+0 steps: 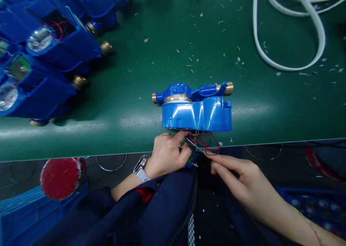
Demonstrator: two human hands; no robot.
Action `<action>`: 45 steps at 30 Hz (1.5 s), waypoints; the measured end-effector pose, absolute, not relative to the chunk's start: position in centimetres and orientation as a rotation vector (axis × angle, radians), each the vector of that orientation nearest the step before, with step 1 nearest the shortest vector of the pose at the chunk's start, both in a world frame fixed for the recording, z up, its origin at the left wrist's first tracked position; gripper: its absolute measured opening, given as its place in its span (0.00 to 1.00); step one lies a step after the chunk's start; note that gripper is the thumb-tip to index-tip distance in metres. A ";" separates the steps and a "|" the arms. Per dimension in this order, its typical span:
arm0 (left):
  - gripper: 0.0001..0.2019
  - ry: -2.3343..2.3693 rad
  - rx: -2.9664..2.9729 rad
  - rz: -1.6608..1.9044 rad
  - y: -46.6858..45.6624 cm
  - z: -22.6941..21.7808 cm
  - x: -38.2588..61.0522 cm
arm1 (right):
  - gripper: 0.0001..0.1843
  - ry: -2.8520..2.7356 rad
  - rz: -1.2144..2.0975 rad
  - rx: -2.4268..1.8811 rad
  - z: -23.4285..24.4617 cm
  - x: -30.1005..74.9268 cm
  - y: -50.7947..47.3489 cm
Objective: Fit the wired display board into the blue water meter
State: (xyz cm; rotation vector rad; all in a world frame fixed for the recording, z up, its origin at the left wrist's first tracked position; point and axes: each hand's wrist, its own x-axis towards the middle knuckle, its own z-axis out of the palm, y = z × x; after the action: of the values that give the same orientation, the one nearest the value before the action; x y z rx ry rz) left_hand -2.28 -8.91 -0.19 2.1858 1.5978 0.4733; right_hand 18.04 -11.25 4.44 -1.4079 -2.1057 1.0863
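Observation:
A blue water meter (pixel 196 113) with brass threaded ends lies on its side near the table's front edge, its open face turned toward me. Red, black and yellow wires (pixel 209 142) run out of it to a small green circuit board (pixel 192 155). My left hand (pixel 170 150), a watch on its wrist, is closed on the board, with the index finger reaching up to the meter's lower rim. My right hand (pixel 240 175) pinches a slim metal tool (pixel 194 144) resembling tweezers, whose tip is at the board beside my left fingers. The tip's exact contact is too small to tell.
More blue water meters (pixel 62 40) stand crowded at the left of the green table (pixel 167 51). A white strap (pixel 321 48) loops at the back right. Small screws and scraps are scattered about. Below the edge are a red stool (pixel 63 177) and blue crates (pixel 40 215).

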 end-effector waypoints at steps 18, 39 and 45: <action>0.20 1.480 1.806 0.474 -8.5 1.1 -2.6 | 0.18 -2.554 0.534 -1.222 4.5 20.4 -11.7; 0.17 1.431 1.678 0.561 -8.5 1.4 -2.7 | 0.19 -2.431 0.754 -1.154 3.7 20.6 -11.8; 0.17 1.456 1.626 0.525 -8.7 1.6 -2.6 | 0.20 -2.508 0.666 -1.175 4.1 20.9 -11.9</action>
State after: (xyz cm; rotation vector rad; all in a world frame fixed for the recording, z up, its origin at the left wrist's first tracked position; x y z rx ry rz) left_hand -2.56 -8.66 1.61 1.6259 1.4556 0.5248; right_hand 20.93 -11.85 4.09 -1.1752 -2.5082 0.6655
